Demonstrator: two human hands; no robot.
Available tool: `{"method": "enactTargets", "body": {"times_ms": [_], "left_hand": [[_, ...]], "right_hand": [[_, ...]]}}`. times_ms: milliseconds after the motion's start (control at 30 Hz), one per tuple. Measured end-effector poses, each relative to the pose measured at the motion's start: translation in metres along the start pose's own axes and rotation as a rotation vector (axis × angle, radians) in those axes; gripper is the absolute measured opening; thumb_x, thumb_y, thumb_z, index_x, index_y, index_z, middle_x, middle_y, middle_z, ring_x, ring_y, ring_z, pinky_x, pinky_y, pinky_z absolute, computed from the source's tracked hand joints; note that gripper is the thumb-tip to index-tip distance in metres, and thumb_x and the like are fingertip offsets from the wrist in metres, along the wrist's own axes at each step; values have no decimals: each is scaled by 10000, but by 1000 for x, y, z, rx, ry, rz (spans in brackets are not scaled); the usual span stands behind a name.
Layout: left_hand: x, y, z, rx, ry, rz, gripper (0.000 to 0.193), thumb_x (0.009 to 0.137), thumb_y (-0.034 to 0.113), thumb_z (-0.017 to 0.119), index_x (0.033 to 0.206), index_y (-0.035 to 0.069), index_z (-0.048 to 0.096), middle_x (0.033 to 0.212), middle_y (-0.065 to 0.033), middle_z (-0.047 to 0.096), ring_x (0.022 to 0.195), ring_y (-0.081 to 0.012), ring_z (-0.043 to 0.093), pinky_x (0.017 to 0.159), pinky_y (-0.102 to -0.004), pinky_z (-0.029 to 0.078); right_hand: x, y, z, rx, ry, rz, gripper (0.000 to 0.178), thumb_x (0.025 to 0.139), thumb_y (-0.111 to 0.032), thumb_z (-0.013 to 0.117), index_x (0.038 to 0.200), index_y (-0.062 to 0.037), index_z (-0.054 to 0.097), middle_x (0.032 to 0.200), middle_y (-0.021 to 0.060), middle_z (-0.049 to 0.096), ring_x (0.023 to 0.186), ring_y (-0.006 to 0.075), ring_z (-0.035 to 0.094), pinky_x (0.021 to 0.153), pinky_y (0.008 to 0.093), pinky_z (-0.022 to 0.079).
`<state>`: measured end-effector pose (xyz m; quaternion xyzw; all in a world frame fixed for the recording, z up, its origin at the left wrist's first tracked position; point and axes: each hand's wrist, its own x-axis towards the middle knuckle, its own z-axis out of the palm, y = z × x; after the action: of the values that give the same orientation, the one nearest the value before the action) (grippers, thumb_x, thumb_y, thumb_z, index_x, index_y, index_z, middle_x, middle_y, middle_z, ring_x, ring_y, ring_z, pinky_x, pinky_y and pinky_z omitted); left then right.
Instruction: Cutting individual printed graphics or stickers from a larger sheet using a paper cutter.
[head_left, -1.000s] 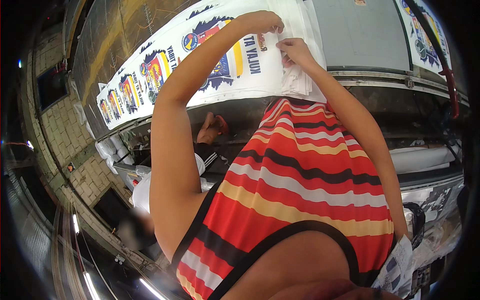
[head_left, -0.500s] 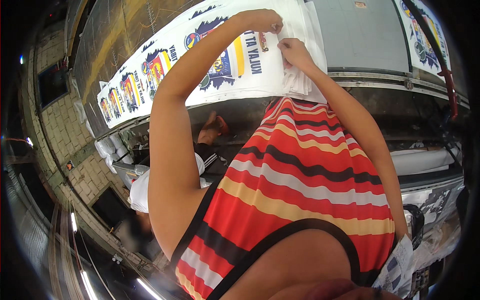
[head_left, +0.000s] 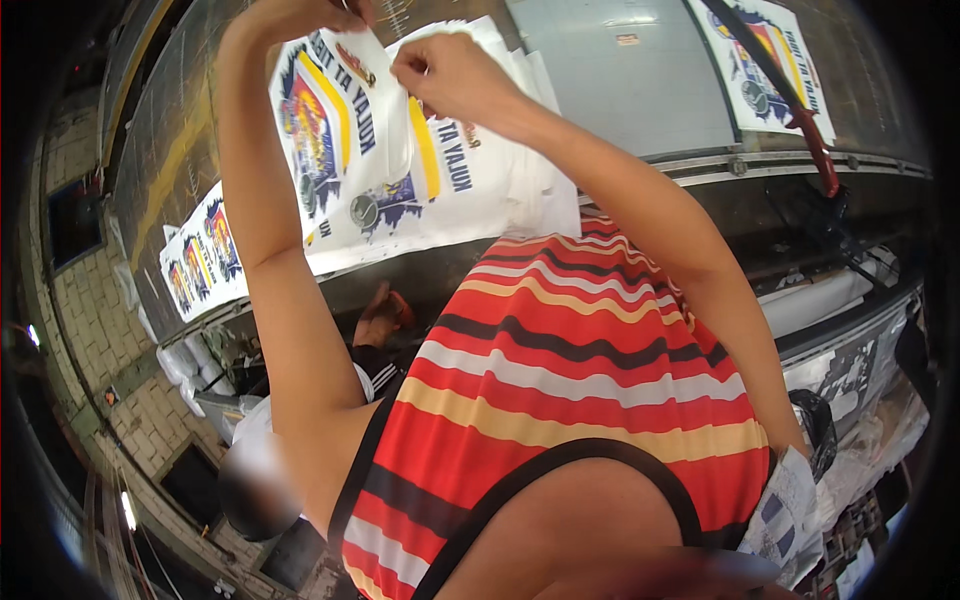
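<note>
A white printed sheet (head_left: 382,140) with a colourful logo rises, curving, off the stack of like sheets (head_left: 465,215) on the table. My left hand (head_left: 335,12), partly cut off by the upper edge of the view, pinches the sheet's far corner. My right hand (head_left: 455,80) is closed at the sheet's right edge, thumb and fingers together on it. The left part of the lifted sheet lies behind my left forearm. More printed sheets (head_left: 200,255) lie in a row farther left along the table.
A grey flat panel (head_left: 625,80) lies right of the stack, with another printed sheet (head_left: 745,95) beyond it. A dark bar with a red handle (head_left: 822,165) crosses that sheet. A metal rail (head_left: 700,168) runs along the table's near edge. Another person (head_left: 255,450) is at the lower left.
Both hands have moved left and away from me. The top printed sheet has come up off the stack between them, and its right edge now stands raised and curled.
</note>
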<state>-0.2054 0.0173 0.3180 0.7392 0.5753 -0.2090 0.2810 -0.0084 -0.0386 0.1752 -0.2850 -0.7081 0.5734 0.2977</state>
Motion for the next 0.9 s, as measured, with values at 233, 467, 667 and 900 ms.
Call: {"method": "enactTargets", "body": {"times_ms": [233,467,667,900], "left_hand": [[99,39,66,-436,1015,433,211,850,174,738,1029,63,730,1037,-98,713,1050,-259,649,883,-406,514],[161,55,181,-200,523,-50,1078,682,780,689,1560,282,310,1673,-56,136,1498,-496,57,1106,-778,157],[169,68,202,-73,443,-225,1348,490,848,730,1600,327,170,1686,-75,28,1496,-516,-6,1047,-840,74],[182,79,193,-104,413,-243,1368,483,853,734,1602,328,148,1687,-74,10,1491,-529,-4,1025,-857,49]], "right_hand": [[-5,72,-120,56,234,286,260,904,-237,671,938,15,724,729,14,639,629,99,602,553,258,500],[-42,162,-178,-104,304,455,238,858,-234,679,890,-7,741,678,17,620,590,94,548,534,261,411],[-39,171,-184,-253,250,515,299,834,-277,645,873,15,698,652,112,655,574,221,643,560,367,496],[-69,56,-230,-123,416,268,343,956,-290,646,1168,-21,654,977,105,710,772,165,677,657,293,509]]}}
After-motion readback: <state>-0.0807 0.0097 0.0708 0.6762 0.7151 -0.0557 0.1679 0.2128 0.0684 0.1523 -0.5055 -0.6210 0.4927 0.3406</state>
